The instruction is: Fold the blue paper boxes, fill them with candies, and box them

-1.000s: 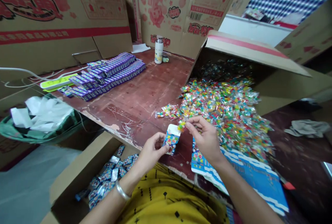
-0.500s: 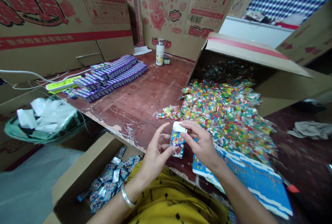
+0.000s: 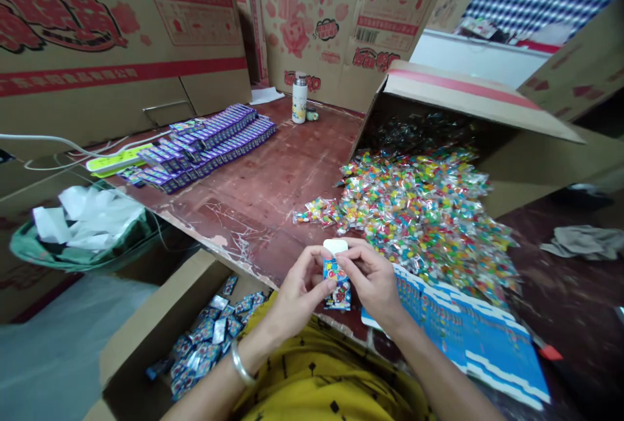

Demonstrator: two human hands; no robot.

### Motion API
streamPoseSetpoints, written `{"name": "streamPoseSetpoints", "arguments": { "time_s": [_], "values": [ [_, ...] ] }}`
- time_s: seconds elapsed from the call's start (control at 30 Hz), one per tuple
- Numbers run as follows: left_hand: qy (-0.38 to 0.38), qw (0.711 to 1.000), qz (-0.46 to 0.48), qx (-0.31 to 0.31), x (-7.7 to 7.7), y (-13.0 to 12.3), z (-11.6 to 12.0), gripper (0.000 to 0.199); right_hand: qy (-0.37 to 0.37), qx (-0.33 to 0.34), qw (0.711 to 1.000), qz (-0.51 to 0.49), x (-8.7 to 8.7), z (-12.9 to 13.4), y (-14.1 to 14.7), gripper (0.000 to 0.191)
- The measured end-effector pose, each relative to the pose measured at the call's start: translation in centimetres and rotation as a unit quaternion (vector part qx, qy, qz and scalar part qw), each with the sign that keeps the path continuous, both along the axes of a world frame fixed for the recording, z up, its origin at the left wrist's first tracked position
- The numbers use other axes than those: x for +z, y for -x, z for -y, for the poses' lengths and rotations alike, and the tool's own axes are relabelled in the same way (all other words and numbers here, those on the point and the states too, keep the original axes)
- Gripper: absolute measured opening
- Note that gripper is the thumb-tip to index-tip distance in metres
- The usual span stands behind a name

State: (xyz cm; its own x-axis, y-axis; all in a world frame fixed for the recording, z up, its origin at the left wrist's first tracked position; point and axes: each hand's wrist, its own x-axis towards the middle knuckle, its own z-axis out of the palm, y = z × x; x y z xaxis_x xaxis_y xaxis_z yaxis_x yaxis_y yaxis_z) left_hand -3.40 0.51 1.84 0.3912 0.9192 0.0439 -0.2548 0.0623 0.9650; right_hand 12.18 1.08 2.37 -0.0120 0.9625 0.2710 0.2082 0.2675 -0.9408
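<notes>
Holding blue carton (image 3: 338, 296) | left hand (image 3: 298, 291): clamped on its side | right hand (image 3: 376, 283): clamped by its white flap (image 3: 335, 246)

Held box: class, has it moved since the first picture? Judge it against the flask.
Yes: against the flask, the held box has shifted rightward and a little farther from it.

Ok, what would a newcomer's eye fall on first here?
Probably the heap of colorful candy packets at the mouth of a tipped carton, on the right of the table. Next, the small blue box with a white flap, held between the left hand and right hand at front center. Then the purple boxes in rows, left.
</notes>
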Motion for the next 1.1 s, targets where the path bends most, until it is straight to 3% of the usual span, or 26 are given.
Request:
{"name": "streamPoseSetpoints", "arguments": {
  "time_s": [0.07,0.2,0.37,0.57,0.67,0.83,0.9,0.97,1.03,1.1],
  "values": [
    [-0.003,1.0,0.019,0.017,0.0,-0.1,0.0,0.03,-0.001,-0.009,0.999,-0.037,0.3,0.0,0.2,0.004],
    [0.007,0.999,0.032,0.034,0.0,-0.1,0.1,0.036,0.034,0.001,0.995,-0.097,1.1,-0.2,0.5,0.014],
    [-0.02,0.999,-0.025,0.042,-0.2,0.2,0.3,0.036,0.098,0.047,0.992,-0.057,2.0,-1.1,-0.1,0.016],
    [-0.051,0.996,-0.07,0.01,0.5,0.8,0.2,0.045,0.134,0.062,0.988,-0.036,2.7,-2.4,-1.2,0.021],
    [-0.049,0.996,-0.078,0.01,0.6,0.8,0.4,0.046,0.108,0.052,0.993,-0.008,2.8,-2.1,-0.8,0.021],
    [-0.036,0.995,-0.092,0.011,0.8,1.0,0.3,0.03,-0.011,0.024,0.994,0.107,2.5,0.0,-0.3,0.022],
    [-0.046,0.99,-0.132,-0.003,1.2,2.5,-0.3,0.028,-0.059,0.038,0.978,0.196,2.1,1.0,-1.6,0.023],
    [-0.065,0.975,-0.209,-0.029,1.5,5.5,-1.2,0.031,-0.112,0.009,0.947,0.302,1.5,2.4,-4.3,0.039],
    [-0.079,0.938,-0.333,-0.055,1.3,9.7,-2.1,0.035,-0.123,-0.076,0.909,0.391,0.6,4.4,-8.0,0.048],
    [-0.103,0.881,-0.453,-0.088,0.7,14.2,-2.8,0.039,-0.061,-0.175,0.875,0.447,-0.7,7.0,-11.8,0.054]
  ]
}}
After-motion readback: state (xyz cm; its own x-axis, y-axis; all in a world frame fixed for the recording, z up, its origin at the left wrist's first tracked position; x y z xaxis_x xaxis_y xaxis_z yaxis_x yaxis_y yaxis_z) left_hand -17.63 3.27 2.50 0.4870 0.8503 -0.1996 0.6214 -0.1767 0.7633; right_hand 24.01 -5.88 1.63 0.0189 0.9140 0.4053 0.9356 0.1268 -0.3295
